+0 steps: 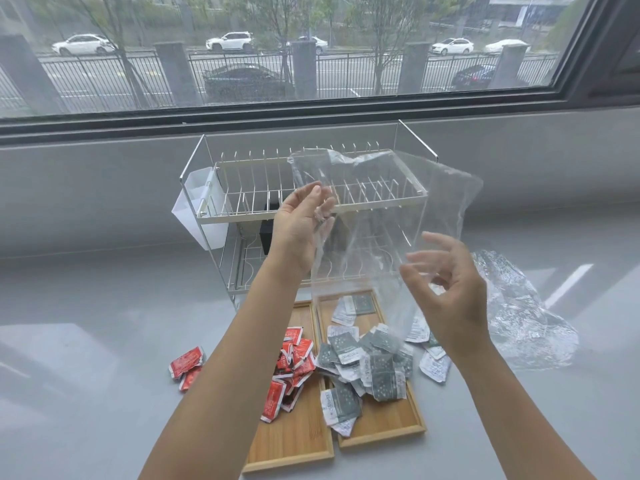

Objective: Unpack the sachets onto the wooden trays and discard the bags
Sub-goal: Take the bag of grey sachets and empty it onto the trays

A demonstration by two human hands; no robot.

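A clear plastic bag (374, 216) hangs in the air above the trays, empty as far as I can see. My left hand (301, 223) pinches its left edge high up. My right hand (446, 289) grips the bag's lower right side with curled fingers. Below, two wooden trays lie side by side: the left tray (294, 441) holds red sachets (294, 365), and the right tray (384, 427) holds grey and white sachets (367, 362). Two red sachets (187, 367) lie on the counter left of the trays. One grey sachet (434, 367) spills over the right tray's edge.
A crumpled clear bag (519, 313) lies on the grey counter to the right. A metal two-tier dish rack (277, 195) with a white plastic cup holder (201, 209) stands behind the trays, under a wide window.
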